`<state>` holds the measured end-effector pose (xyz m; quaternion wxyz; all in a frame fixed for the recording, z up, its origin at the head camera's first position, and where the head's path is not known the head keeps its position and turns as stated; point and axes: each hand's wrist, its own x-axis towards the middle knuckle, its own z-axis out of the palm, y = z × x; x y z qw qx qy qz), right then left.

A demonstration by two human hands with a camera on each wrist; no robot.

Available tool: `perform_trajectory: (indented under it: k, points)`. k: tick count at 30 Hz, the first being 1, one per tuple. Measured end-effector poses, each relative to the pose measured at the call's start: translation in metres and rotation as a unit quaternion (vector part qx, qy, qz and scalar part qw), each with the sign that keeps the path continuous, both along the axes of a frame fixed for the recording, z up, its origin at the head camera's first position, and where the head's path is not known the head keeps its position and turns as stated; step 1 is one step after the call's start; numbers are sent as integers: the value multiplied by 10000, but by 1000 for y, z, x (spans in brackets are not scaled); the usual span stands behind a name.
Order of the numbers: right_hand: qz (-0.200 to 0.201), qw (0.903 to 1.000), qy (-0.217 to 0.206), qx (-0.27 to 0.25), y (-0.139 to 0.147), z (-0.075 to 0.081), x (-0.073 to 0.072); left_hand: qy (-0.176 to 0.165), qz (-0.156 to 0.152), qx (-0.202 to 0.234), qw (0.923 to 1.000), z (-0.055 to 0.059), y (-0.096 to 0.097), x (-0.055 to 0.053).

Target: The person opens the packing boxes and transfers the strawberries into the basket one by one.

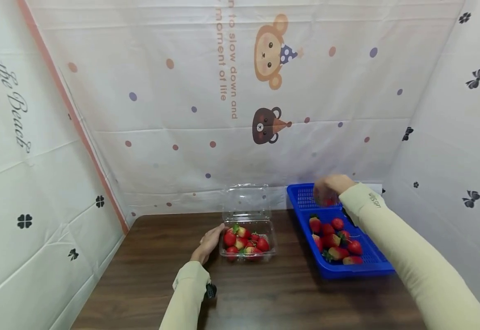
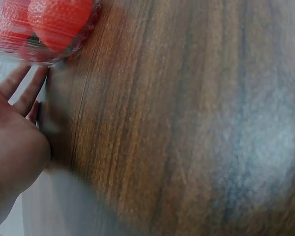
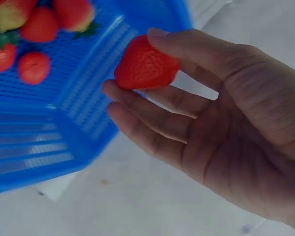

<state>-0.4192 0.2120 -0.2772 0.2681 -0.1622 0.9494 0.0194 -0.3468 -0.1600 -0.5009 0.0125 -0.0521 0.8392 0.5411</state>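
Note:
In the right wrist view my right hand [image 3: 221, 108] pinches a red strawberry [image 3: 147, 64] between thumb and fingers. The head view has that hand, blurred, over the far part of a blue basket [image 1: 335, 274]. Several strawberries [image 1: 334, 240] lie in the basket, some with green leaves. My left hand [image 1: 209, 243] rests on the table with its fingertips at the left side of a clear plastic clamshell box [image 1: 274, 238]. The left wrist view shows those fingers [image 2: 32, 91] extended against the box. Several strawberries [image 1: 240, 243] fill much of the box, and its lid [image 1: 246, 199] stands raised behind.
Both the box and the basket sit on a dark wooden table [image 1: 149, 275]. A printed white cloth [image 1: 174, 123] hangs behind the table, with more cloth on both sides. The basket's raised rim stands to the right of the box.

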Motion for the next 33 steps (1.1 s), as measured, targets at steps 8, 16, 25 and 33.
perform_trajectory:
  k: [8,16,25,33]
  points:
    - [-558,9969,-454,-307,36,-44,3,-9,-70,137,9999,-4,4,0]
    - [-545,9967,-500,-340,42,-76,-5,-8,138,220,9997,-1,4,0]
    - [-590,9960,-671,-60,20,-80,-1,-96,-19,301,9995,5,-1,2]
    - [-372,9973,-618,108,17,-81,2,-107,86,163,9998,2,0,1]
